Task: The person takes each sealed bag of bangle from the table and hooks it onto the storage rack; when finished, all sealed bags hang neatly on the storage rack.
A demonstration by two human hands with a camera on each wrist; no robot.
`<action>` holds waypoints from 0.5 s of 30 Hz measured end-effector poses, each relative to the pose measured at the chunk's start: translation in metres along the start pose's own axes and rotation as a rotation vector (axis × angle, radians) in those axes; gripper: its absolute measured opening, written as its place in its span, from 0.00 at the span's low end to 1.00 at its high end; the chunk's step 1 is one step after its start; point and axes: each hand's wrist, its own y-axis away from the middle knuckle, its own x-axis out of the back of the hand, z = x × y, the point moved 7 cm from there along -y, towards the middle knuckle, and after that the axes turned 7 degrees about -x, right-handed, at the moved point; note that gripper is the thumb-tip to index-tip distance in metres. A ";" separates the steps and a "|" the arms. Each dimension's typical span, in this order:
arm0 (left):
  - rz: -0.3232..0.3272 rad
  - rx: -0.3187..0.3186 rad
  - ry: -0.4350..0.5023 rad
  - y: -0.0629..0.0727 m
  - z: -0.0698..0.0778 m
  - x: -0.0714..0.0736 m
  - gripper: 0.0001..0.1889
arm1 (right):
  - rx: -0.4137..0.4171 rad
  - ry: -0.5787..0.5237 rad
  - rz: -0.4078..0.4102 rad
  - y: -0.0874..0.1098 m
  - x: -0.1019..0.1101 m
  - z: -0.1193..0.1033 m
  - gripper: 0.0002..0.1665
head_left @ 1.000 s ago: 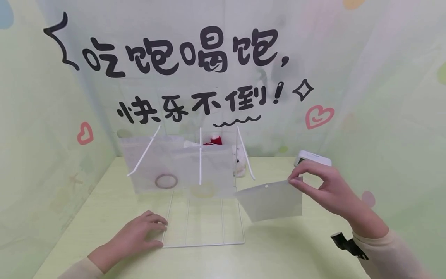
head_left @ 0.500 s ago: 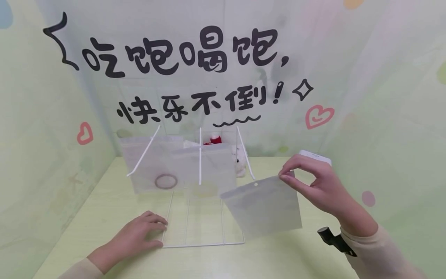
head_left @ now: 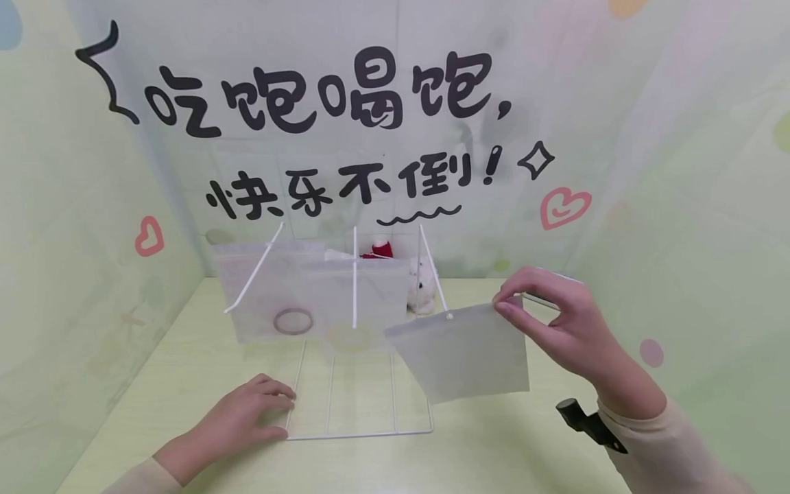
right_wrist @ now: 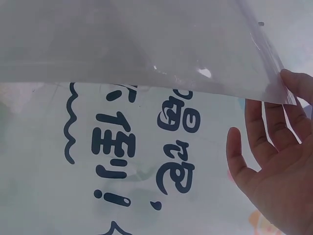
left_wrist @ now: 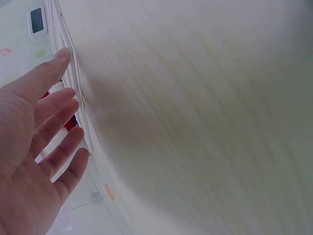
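My right hand [head_left: 564,336] pinches the upper right corner of a frosted zip bag [head_left: 469,357] between thumb and forefinger. A small hole in the bag's top edge meets the tip of the right prong [head_left: 434,271] of a white wire rack [head_left: 352,436]. In the right wrist view, the bag [right_wrist: 146,41] spreads across the top. My left hand [head_left: 237,418] rests with relaxed fingers at the left side of the rack's base. Two more bags hang from the rack: a left bag [head_left: 259,291] containing a brown ring [head_left: 293,321], and a middle bag [head_left: 382,295] with a pale yellow ring [head_left: 348,339].
Behind the rack sits a white plush toy [head_left: 422,287] with red parts. A white device [left_wrist: 37,20] with a dark screen shows in the left wrist view; my right hand mostly covers it in the head view. Printed curtains [head_left: 697,206] enclose the light wooden table [head_left: 166,357].
My right hand has carried the bag left and slightly up, bringing its hole to the right prong's tip. The middle bag has shifted a little left. My left hand stays put.
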 end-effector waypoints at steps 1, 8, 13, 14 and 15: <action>0.003 -0.002 -0.003 0.000 0.000 0.000 0.21 | -0.001 -0.001 0.001 -0.001 0.000 0.000 0.14; 0.000 0.006 -0.016 0.001 0.001 -0.001 0.21 | -0.019 0.050 0.001 -0.004 -0.004 0.007 0.19; 0.000 0.008 -0.015 0.001 0.000 -0.002 0.21 | -0.029 0.087 0.002 -0.006 -0.006 0.014 0.21; 0.004 0.005 -0.016 0.001 0.000 -0.002 0.21 | -0.032 0.095 0.004 -0.006 -0.006 0.016 0.21; 0.009 -0.001 -0.016 0.001 0.000 -0.001 0.21 | -0.036 0.102 0.008 -0.007 -0.006 0.018 0.21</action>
